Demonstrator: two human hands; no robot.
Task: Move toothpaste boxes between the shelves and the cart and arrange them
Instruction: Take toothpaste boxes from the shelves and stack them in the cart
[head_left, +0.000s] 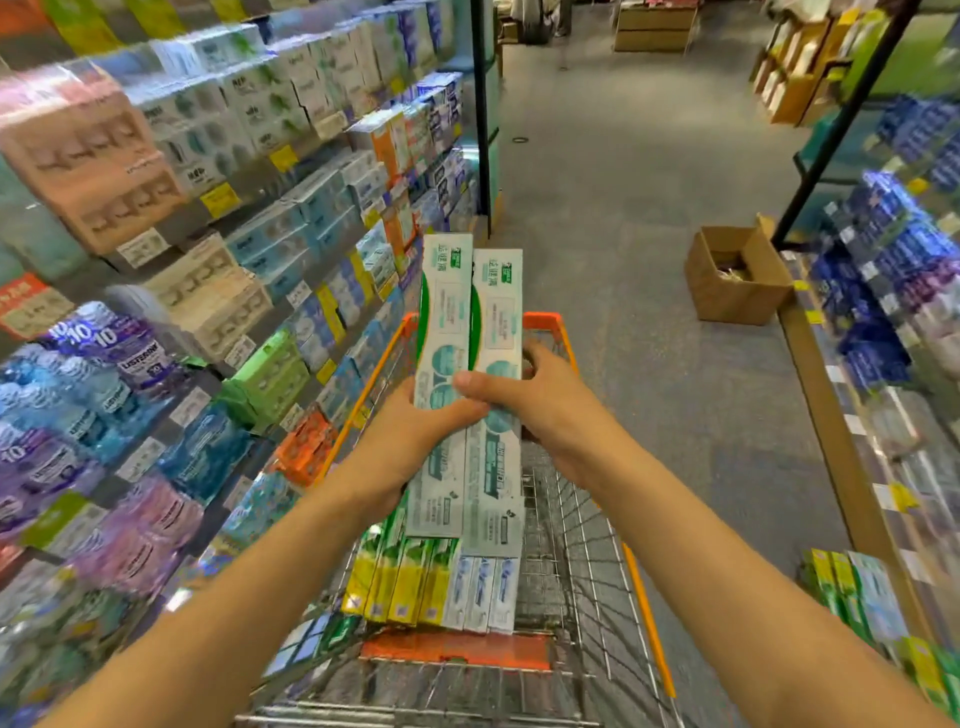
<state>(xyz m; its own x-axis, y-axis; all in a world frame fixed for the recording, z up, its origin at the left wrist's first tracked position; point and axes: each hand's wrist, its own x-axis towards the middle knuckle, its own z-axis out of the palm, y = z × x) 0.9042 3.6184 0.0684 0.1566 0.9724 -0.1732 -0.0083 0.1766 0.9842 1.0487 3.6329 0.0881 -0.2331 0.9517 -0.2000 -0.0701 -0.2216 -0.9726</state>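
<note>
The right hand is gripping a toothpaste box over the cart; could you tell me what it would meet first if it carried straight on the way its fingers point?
The right hand points leftward across the two held boxes, so it would probably meet the left hand first, since the thumb already nearly touches it; depth is uncertain.

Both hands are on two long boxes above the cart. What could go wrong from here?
1. The two boxes are held only near the middle, by the left hand and right hand; they sit slightly offset, so one might slide loose.
2. A dropped box could disturb the row of boxes standing in the cart.
3. The packed shelf is close on the left; a swing might clip it.
</note>
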